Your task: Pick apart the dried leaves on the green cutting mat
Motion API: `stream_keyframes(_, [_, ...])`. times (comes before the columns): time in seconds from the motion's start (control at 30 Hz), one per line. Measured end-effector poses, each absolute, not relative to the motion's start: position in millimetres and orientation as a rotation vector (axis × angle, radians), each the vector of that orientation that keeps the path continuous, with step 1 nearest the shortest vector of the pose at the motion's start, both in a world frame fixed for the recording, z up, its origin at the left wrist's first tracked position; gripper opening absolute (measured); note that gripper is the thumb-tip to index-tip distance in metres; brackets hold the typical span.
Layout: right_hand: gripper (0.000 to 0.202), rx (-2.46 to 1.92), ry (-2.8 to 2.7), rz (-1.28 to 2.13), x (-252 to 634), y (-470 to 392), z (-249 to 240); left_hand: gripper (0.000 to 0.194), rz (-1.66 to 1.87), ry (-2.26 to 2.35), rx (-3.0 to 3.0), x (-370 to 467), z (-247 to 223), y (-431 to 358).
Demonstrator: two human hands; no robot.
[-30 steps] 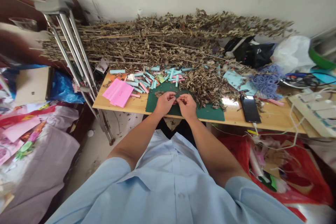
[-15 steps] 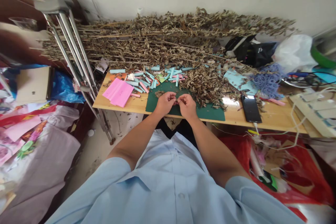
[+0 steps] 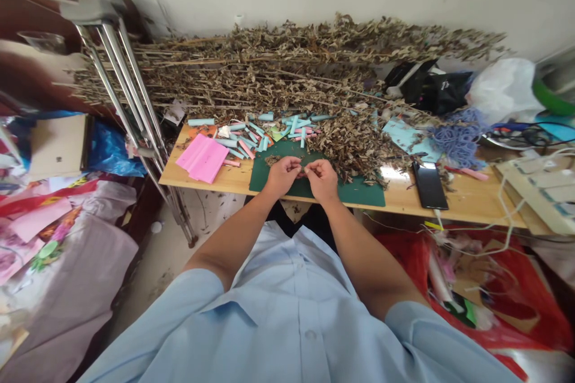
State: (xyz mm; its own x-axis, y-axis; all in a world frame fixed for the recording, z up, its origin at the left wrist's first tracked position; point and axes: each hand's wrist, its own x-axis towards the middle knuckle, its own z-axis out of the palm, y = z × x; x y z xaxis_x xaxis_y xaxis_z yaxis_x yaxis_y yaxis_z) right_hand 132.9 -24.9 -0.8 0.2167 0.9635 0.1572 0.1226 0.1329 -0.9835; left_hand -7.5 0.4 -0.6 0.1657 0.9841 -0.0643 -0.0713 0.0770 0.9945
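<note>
Over a green cutting mat (image 3: 363, 191), my left hand (image 3: 284, 175) and my right hand (image 3: 321, 179) come together with bent fingers. Both are pinched closed, fingertips nearly meeting; whatever is between them is too small to make out. A small heap of crumbled dry leaf (image 3: 272, 160) lies just beyond my left hand. The larger pile of dried leaves (image 3: 359, 149) covers the mat's right side, past my right hand. Rolled blue paper tubes (image 3: 258, 129) and a few pink ones (image 3: 247, 149) are scattered behind the mat. Folded pink paper sheets (image 3: 202, 157) rest to the left.
Long bundles of dried leafy stems (image 3: 269, 66) line the wall. At right are a black phone (image 3: 430, 185) on a cable, blue-violet yarn (image 3: 459, 137) and a power strip (image 3: 543, 182). A metal crutch (image 3: 128, 90) leans against the table's left end. Below right sits a red bag (image 3: 539, 299).
My right hand has shifted very slightly at the fingertips. Both hands otherwise stay in the same place over the mat.
</note>
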Motion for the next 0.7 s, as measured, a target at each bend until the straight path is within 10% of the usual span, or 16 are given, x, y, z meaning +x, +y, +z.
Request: stream_keyframes(0.7, [0.027, -1.234, -1.179, 0.943, 132.9, -21.8, -6.0, 0.030, 1.066, 1.064, 1.254, -7.7, 6.0, -1.2])
